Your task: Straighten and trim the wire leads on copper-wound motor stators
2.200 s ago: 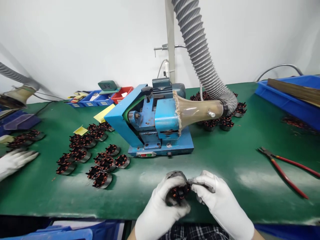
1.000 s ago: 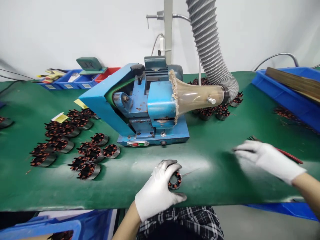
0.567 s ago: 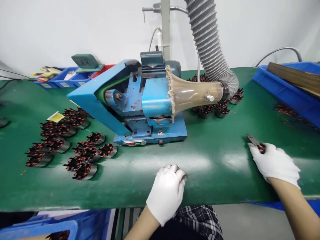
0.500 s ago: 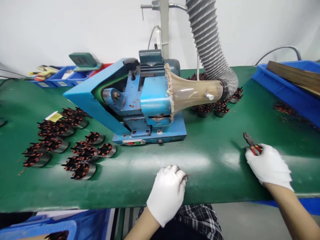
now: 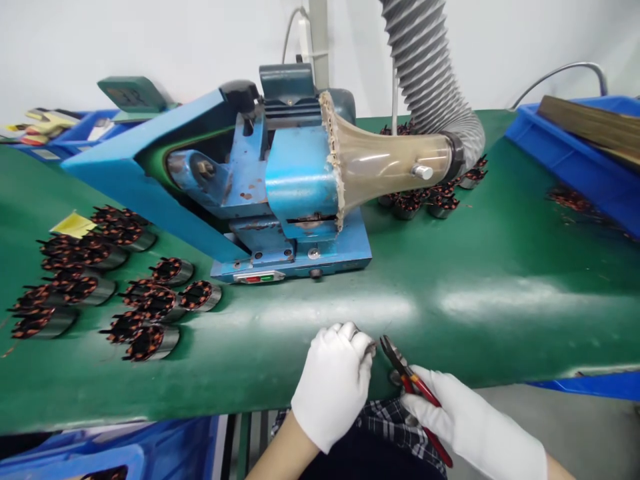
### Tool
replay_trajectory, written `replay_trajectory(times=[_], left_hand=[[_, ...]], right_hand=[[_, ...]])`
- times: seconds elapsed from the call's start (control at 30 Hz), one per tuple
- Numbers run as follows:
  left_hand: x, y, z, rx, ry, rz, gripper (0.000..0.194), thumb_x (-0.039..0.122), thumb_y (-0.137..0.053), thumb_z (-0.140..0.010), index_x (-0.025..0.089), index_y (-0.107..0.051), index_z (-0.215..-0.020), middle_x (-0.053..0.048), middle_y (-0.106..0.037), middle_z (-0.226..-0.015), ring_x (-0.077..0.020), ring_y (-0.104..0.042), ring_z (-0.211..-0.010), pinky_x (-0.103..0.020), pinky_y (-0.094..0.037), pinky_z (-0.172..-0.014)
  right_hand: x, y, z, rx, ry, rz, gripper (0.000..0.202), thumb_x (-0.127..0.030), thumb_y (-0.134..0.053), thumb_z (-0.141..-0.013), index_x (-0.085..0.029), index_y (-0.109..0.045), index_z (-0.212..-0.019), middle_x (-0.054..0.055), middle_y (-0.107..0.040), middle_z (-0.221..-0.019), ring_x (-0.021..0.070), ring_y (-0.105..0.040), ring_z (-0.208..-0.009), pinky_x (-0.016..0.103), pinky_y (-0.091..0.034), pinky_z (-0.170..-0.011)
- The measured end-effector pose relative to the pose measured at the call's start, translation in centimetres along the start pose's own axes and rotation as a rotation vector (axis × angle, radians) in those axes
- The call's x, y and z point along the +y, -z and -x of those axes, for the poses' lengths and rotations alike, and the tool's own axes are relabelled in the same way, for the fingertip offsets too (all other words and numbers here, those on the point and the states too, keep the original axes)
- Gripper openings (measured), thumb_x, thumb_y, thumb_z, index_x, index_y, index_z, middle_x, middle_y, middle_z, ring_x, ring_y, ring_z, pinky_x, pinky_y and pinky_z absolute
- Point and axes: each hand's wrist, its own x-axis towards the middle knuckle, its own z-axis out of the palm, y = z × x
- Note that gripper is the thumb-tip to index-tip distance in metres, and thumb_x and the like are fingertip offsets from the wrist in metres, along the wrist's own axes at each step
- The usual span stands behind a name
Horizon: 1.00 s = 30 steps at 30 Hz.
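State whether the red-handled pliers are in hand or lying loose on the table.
In hand: the right hand holds the red-handled pliers by their handles, with their tip beside the left hand.

The pliers (image 5: 424, 388), with dark metal jaws and slim red handles, are gripped in the right hand (image 5: 437, 403), which covers part of the handles. They slant, nose up and to the left, the nose just beside the left hand (image 5: 334, 387) but apart from it, near the front edge of the bench (image 5: 475, 267). The left hand curls around a small dark part (image 5: 372, 348), mostly hidden, with just a sliver showing at the fingertips.
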Motion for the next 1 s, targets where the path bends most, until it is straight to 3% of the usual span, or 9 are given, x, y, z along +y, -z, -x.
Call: replay_trajectory(times=[0.33, 0.53, 0.6, 0.73, 0.83, 0.93, 1.0], left_hand=[[-0.1, 0.0, 0.0, -0.017, -0.029, -0.035, 0.013, 0.016, -0.043, -0.084, 0.024, -0.053, -0.087, -0.001, -0.051, -0.084, -0.0203, -0.045, -0.076, -0.033, -0.033, -0.065], [-0.2, 0.1, 0.0, -0.022, -0.049, -0.047, 0.013, 0.017, -0.043, -0.085, 0.023, -0.054, -0.086, -0.002, -0.051, -0.084, -0.0201, -0.045, -0.076, -0.032, -0.035, -0.065], [-0.4, 0.2, 0.0, -0.029, -0.066, -0.036, 0.014, 0.018, -0.043, -0.086, 0.023, -0.055, -0.087, -0.002, -0.052, -0.084, -0.0199, -0.046, -0.077, -0.033, -0.036, -0.067], [-1.6, 0.9, 0.1, -0.023, -0.045, -0.02, 0.017, 0.016, -0.043, -0.086, 0.023, -0.058, -0.089, -0.002, -0.054, -0.085, -0.0194, -0.05, -0.08, -0.033, -0.039, -0.071], [-3.2, 2.3, 0.8, 0.147, -0.01, -0.013, 0.018, 0.019, -0.045, -0.086, 0.023, -0.055, -0.1, -0.004, -0.055, -0.1, -0.0214, -0.05, -0.093, -0.035, -0.039, -0.081], [-5.0, 3.9, 2.5, 0.345, -0.062, -0.064, 0.02, 0.027, -0.047, -0.085, 0.025, -0.056, -0.103, -0.005, -0.057, -0.1, -0.0226, -0.053, -0.091, -0.035, -0.041, -0.079], [-6.0, 4.5, 3.8, 0.278, -0.037, -0.145, 0.02, 0.032, -0.049, -0.084, 0.028, -0.059, -0.101, -0.003, -0.06, -0.085, -0.0215, -0.056, -0.076, -0.034, -0.042, -0.069]], right_hand=[[-0.7, -1.1, -0.1, -0.09, -0.057, -0.105, 0.028, -0.041, -0.051, -0.081, -0.017, -0.06, -0.094, 0.005, -0.063, -0.084, 0.0245, -0.057, -0.081, 0.033, -0.045, -0.077], [-1.1, -2.6, -0.7, -0.015, -0.098, -0.378, 0.028, -0.045, -0.05, -0.083, -0.017, -0.053, -0.085, 0.003, -0.058, -0.078, 0.0219, -0.054, -0.082, 0.031, -0.044, -0.079], [-1.2, -2.3, -0.6, -0.039, -0.096, -0.501, 0.028, -0.045, -0.054, -0.082, -0.017, -0.051, -0.082, 0.001, -0.056, -0.071, 0.0202, -0.055, -0.076, 0.031, -0.045, -0.076], [-1.4, -2.5, -0.3, -0.28, -0.155, -0.917, 0.032, -0.045, -0.063, -0.077, -0.016, -0.051, -0.084, 0.001, -0.057, -0.067, 0.0173, -0.059, -0.061, 0.031, -0.048, -0.064], [-2.1, -4.2, -1.6, -0.343, -0.093, -1.291, 0.027, -0.035, -0.068, -0.076, -0.014, -0.055, -0.087, 0.008, -0.061, -0.087, 0.0219, -0.061, -0.083, 0.037, -0.047, -0.079], [-2.5, -4.3, -4.5, -0.261, 0.048, -1.492, 0.022, -0.027, -0.067, -0.076, -0.016, -0.058, -0.093, 0.009, -0.055, -0.113, 0.0224, -0.05, -0.11, 0.039, -0.037, -0.097], [-2.0, -1.7, -6.5, -0.073, 0.099, -1.503, 0.019, -0.027, -0.062, -0.078, -0.018, -0.058, -0.094, 0.008, -0.052, -0.12, 0.0211, -0.045, -0.115, 0.038, -0.036, -0.099]])
